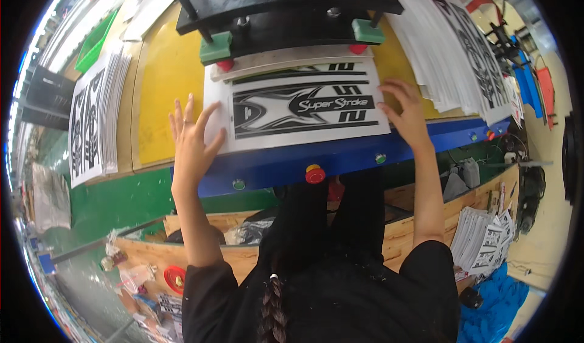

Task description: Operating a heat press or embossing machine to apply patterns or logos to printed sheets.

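Note:
A white sheet printed in black with a bold swoosh pattern and lettering (277,108) lies flat at the front of a press (292,20). Its far part runs under the press's pale plate (292,64). At the sheet's left edge is my left hand (193,137), fingers spread, holding nothing that shows. My right hand (409,115) rests at the right edge, thumb and forefinger apart on the paper with the other fingers curled. Green blocks (216,48) and red pads hang at both sides of the press, beyond my hands.
The blue front rail (277,175) carries a red mushroom button (314,174) and green buttons (239,185). Stacks of printed sheets stand left (108,115) and right (435,57) on the yellow surface (161,90). A wooden shelf (240,261) runs below, with more sheets (480,239) at the right.

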A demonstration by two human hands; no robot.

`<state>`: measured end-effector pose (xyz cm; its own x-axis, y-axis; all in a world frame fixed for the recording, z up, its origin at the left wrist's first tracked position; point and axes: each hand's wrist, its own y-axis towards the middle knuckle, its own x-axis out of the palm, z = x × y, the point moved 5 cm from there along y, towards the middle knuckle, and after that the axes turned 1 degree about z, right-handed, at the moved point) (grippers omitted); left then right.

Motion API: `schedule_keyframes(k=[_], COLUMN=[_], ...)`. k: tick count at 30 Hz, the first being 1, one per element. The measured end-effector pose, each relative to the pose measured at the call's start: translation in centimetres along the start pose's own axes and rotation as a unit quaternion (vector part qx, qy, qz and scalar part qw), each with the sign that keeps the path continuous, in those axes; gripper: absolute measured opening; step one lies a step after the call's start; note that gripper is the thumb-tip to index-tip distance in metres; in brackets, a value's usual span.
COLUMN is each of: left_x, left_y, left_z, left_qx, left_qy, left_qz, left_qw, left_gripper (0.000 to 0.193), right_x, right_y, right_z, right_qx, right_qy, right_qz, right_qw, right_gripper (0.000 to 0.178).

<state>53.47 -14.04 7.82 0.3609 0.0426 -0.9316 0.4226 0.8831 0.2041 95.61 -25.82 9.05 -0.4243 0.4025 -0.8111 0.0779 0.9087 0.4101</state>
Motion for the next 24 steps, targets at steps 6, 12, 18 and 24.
schedule_keyframes(k=[6,12,18,24], left_x=[0.5,0.2,0.3,0.3], left_y=[1.3,1.5,2.0,1.8], left_z=[-1.1,-1.0,-1.7,-1.7], left_qx=[0.016,0.017,0.013,0.01], left_qy=[-0.02,-0.068,-0.015,-0.047], left_qz=[0.022,0.016,0.009,0.042], left_qw=[0.999,0.997,1.0,0.998], left_gripper=[0.047,0.054,0.054,0.05], right_x=[0.9,1.3,1.5,1.6], right_y=[1.7,1.5,1.7,1.7], right_z=[1.4,1.7,1.9,1.9], right_qx=[-0.012,-0.004,0.006,-0.011], right_qy=[-0.056,-0.072,-0.072,-0.098], right_qz=[-0.002,-0.027,-0.051,-0.051], right_qw=[0.998,0.997,0.996,0.994], right_gripper=[0.046,0.049,0.055,0.056])
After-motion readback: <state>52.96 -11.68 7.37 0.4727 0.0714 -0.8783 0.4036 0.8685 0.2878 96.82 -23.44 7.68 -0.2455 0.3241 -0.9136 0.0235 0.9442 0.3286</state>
